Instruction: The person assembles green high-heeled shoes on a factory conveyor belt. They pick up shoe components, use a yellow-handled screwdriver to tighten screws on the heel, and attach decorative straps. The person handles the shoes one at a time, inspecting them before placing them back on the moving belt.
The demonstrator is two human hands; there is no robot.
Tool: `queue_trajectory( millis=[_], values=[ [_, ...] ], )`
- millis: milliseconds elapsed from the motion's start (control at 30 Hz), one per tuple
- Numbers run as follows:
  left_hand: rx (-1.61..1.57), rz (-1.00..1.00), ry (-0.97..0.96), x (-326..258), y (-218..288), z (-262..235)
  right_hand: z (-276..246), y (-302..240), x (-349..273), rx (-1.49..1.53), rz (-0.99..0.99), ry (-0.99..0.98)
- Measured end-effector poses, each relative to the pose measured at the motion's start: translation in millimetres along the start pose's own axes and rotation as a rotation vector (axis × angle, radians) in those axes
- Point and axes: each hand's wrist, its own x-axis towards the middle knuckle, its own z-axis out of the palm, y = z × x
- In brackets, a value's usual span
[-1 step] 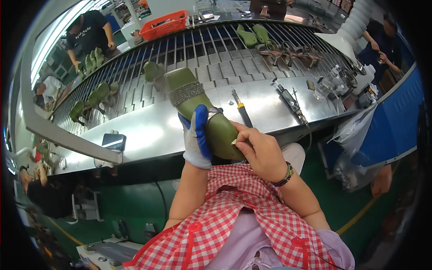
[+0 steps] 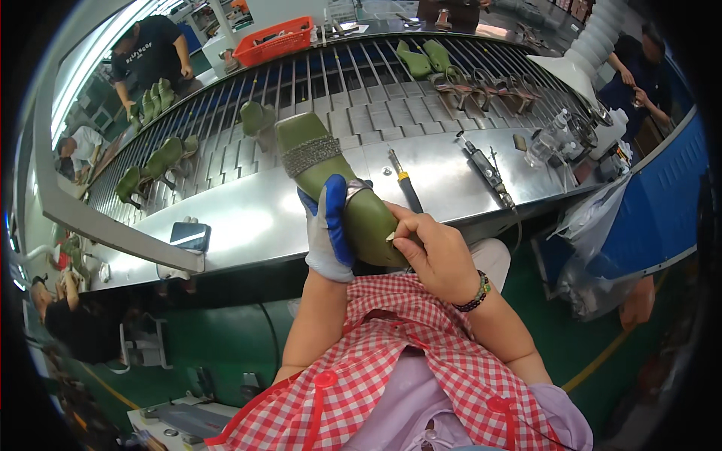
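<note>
A green shoe last (image 2: 370, 218), with a glittery grey strap (image 2: 312, 155) across its forefoot, is tilted over the near edge of the metal bench. My left hand (image 2: 328, 233), in a grey and blue glove, wraps round its middle beside a second, shiny strap (image 2: 356, 188). Bare and closed in a pinch, my right hand (image 2: 442, 257) is against the wide lower end of the last. A tiny whitish bit (image 2: 390, 237) shows at its thumb and fingertip; its kind is too small to make out.
On the bench lie a yellow-and-black-handled tool (image 2: 406, 184), a metal hand tool with a hose (image 2: 487, 171) and a phone (image 2: 191, 237). Several lasts and sandals stand on the slatted conveyor (image 2: 361, 98). A red basket (image 2: 272, 45) is beyond; clear bottles (image 2: 547, 139) stand right. Other people work nearby.
</note>
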Motion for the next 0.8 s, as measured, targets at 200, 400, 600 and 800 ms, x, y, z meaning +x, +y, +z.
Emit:
queue_trajectory(
  millis=[200,400,600,800],
  values=[
    [0.021,-0.012,0.049,10,2,-13,7,7,16,-0.035,-0.061,-0.052],
    [-0.254,-0.309,-0.123,20,-5,-32,11,18,18,0.198,0.032,-0.074],
    [-0.747,-0.460,-0.408,7,1,-30,7,45,28,0.605,0.242,0.126],
    [-0.887,-0.670,-0.416,-7,-2,-26,7,61,56,0.763,0.386,0.061]
  ],
)
